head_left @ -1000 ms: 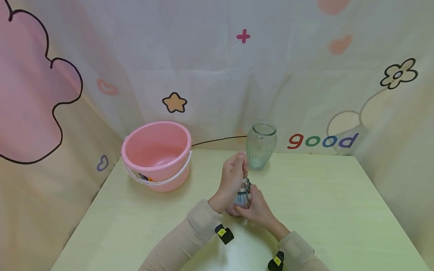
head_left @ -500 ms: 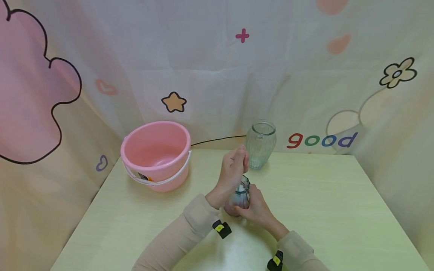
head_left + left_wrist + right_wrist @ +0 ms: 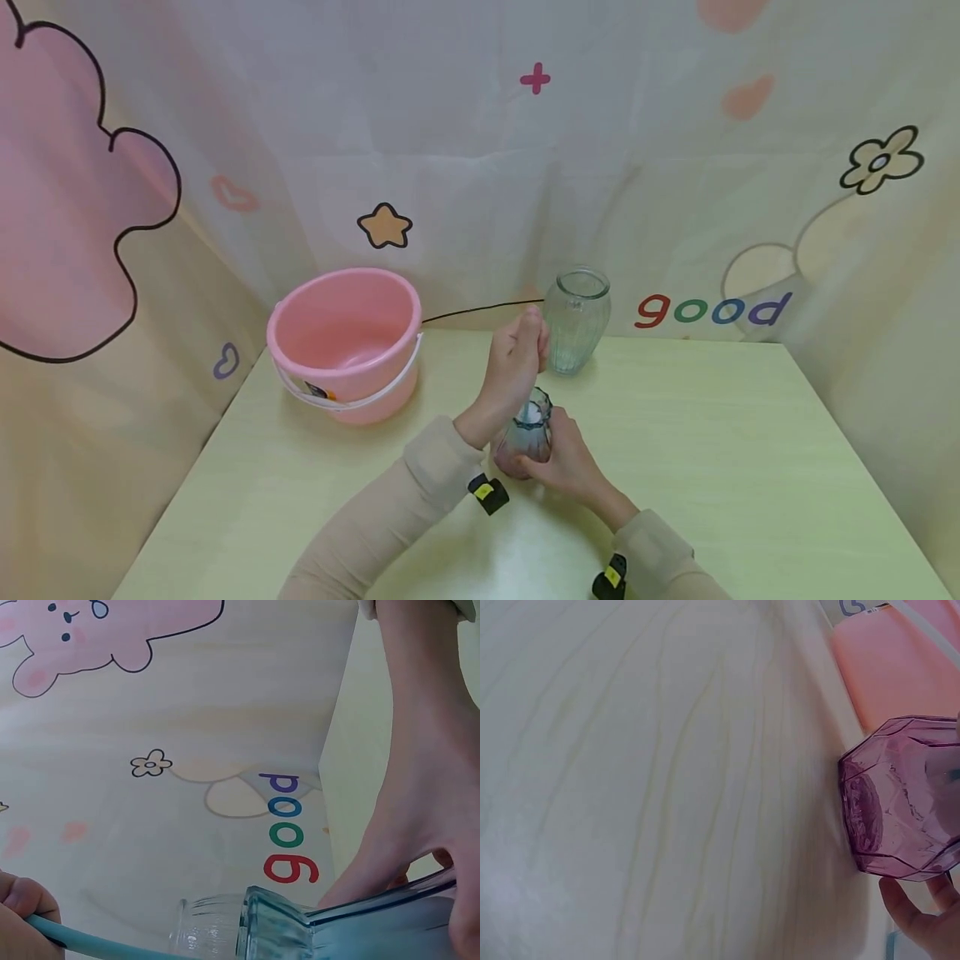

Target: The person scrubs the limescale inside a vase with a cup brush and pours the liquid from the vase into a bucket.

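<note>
A small faceted glass vase (image 3: 519, 450), blue at its ruffled neck and pink-purple at its base, is near the middle of the table. My right hand (image 3: 570, 457) grips its body from the right, thumb across the front. Above its mouth, my left hand (image 3: 512, 354) is curled round a light-blue rod (image 3: 112, 948), which runs toward the vase's opening in the left wrist view. Something whitish shows inside the neck in the head view; the rod's far end is hidden. The right wrist view shows the purple base (image 3: 900, 802) with fingertips (image 3: 904, 904) against it.
A pink bucket (image 3: 347, 387) with a white handle stands at the back left of the pale table (image 3: 712, 467). Behind the left hand is a taller clear greenish glass vase (image 3: 573, 333). A printed curtain (image 3: 450, 108) closes off the back and sides.
My left hand has risen slightly, farther from the vase's mouth, uncovering more of the neck. The small vase's top has shifted a little to the left; my right hand keeps its grip.
</note>
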`<action>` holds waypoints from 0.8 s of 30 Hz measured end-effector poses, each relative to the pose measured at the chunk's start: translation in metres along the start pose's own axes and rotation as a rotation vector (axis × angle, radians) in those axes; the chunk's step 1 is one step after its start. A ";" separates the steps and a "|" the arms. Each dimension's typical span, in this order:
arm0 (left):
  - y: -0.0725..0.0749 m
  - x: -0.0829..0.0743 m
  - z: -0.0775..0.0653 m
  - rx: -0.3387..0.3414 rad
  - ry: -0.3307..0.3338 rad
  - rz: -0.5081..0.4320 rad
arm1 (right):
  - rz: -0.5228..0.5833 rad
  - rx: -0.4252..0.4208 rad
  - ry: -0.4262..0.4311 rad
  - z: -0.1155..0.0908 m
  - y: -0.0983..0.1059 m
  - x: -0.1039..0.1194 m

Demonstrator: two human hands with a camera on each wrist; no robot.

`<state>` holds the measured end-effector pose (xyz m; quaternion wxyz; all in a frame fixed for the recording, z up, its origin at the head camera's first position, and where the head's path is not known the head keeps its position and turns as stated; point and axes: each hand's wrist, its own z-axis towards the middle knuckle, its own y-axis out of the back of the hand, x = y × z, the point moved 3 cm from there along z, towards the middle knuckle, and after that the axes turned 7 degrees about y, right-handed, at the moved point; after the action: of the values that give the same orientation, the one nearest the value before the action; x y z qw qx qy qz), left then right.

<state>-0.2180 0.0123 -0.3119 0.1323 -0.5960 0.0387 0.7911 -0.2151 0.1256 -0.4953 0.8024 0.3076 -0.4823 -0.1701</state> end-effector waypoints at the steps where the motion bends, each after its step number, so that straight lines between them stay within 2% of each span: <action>1: 0.000 -0.001 0.000 0.002 0.000 0.000 | 0.000 -0.004 0.003 0.000 0.000 0.000; 7: 0.001 -0.006 0.002 -0.011 -0.003 0.018 | -0.033 -0.012 0.027 0.000 0.000 0.001; 12: 0.001 -0.010 0.002 -0.040 0.006 0.030 | -0.029 -0.007 0.004 0.000 0.000 0.002; 19: -0.001 -0.013 0.005 -0.072 -0.036 0.062 | -0.014 0.001 0.000 -0.001 0.000 0.003; 24: 0.000 -0.006 0.016 -0.081 -0.022 0.030 | -0.008 -0.004 0.010 0.000 0.000 0.004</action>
<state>-0.2311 0.0146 -0.3020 0.0965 -0.5915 0.0140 0.8004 -0.2130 0.1231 -0.4925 0.8048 0.3088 -0.4766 -0.1726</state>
